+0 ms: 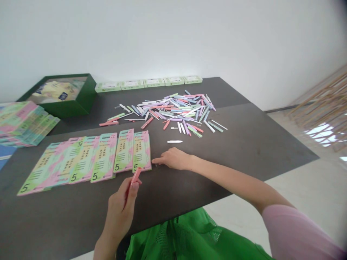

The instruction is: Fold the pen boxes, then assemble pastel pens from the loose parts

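My left hand [120,209] is closed around a pink pen [136,175], whose end points up and away from me. It hovers at the front edge of the booklet row. My right hand [175,159] rests low over the dark table, index finger stretched left towards the last booklet [142,151]; the other fingers curl partly out of sight. A small clear bit lies beneath its fingertips, too small to name. Just beyond that hand lies a white pen piece [175,142]. Several pink-and-green booklets [104,157] marked 5 lie side by side, some overlapping.
A big loose pile of pastel pens [176,108] spreads across the table's middle. Behind it, flat green-white boxes [154,83] line the wall. At left stand a green box [81,97] with packets inside and stacked booklets [24,122]. The table's right edge slants towards me.
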The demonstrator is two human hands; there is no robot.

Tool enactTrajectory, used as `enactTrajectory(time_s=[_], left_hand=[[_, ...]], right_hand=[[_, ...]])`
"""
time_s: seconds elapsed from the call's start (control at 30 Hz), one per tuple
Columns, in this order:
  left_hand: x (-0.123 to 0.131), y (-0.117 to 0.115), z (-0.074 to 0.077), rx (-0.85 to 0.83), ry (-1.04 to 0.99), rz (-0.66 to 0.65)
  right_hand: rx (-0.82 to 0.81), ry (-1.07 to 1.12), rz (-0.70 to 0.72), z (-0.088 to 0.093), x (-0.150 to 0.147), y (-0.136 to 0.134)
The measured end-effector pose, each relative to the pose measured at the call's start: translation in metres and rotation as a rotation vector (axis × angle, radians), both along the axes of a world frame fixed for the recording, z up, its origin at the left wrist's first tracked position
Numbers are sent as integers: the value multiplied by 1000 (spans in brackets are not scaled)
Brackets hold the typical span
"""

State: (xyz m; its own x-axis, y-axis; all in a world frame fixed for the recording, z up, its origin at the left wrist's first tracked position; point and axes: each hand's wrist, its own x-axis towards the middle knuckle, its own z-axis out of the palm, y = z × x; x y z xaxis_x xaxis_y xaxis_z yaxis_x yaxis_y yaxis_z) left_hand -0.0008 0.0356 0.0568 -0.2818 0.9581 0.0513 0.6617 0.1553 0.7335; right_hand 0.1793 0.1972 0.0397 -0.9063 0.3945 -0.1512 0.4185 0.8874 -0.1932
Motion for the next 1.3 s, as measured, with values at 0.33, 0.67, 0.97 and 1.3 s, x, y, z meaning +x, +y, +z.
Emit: enactTrajectory(time_s=[0.33, 0.67, 0.97, 1.3], left_hand=[[-1, 3, 10, 13, 29, 6], [-20, 22, 40, 350, 375, -199], [-23, 25, 48, 534, 491, -226], [-14, 22, 56, 519, 513, -247]], right_hand=[[2, 11, -49, -7, -1, -7], [-56, 373, -155, 84, 15, -22], [224, 472, 22, 140, 25, -36], [319, 319, 85, 151, 20, -39]])
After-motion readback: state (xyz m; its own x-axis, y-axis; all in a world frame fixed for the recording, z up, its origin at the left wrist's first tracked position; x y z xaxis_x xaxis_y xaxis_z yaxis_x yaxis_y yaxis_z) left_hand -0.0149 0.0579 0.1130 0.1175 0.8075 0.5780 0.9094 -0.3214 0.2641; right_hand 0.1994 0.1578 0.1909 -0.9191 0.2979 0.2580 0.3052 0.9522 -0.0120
